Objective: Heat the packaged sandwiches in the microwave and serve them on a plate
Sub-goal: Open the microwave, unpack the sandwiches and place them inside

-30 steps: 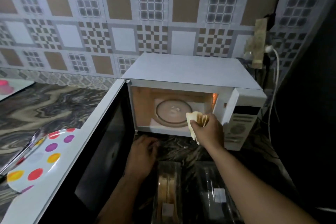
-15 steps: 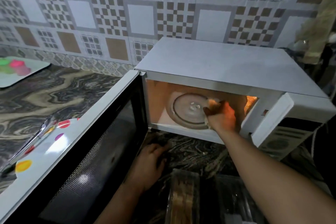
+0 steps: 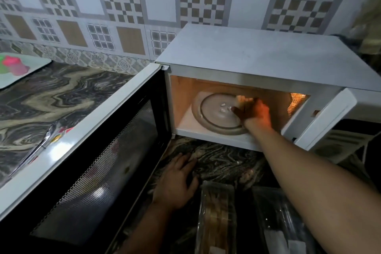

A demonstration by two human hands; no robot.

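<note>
Sandwich (image 3: 244,100) sits over the turntable (image 3: 214,114) inside the lit microwave (image 3: 257,62), gripped by the right hand (image 3: 254,112), likely for centred heating. Left hand (image 3: 177,181) rests flat, fingers relaxed, on the counter (image 3: 218,163), probably bracing. Packs (image 3: 216,216) lie near.

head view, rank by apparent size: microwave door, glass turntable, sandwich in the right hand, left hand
1. microwave door, swung open toward the camera, so nearness inflates it
2. glass turntable
3. left hand, flat on the counter
4. sandwich, mostly hidden by the right hand gripping it, so its rank is unsure
</note>
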